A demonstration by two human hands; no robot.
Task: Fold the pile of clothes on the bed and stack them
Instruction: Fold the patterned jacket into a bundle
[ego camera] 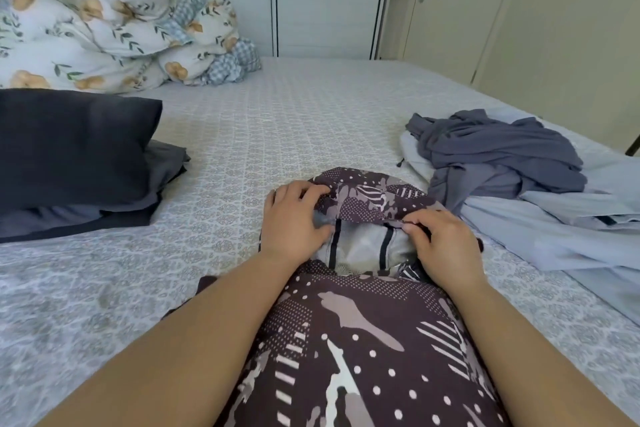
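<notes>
On the bed [311, 114], left hand [294, 218] and right hand [446, 243] each grip the patterned garment [367, 199]

Both hands — left hand [294, 218], right hand [446, 243] — on patterned garment [367, 198], bed [259, 135].

Matt cloth garment [367, 204], matt woven bedsheet [277, 121], glossy wardrobe [325, 10].

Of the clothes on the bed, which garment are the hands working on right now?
The dark patterned garment with dots and stripes, in front of the person. The left hand and right hand both grip it; the grey-blue pile at right and dark folded stack at left lie untouched.
</notes>
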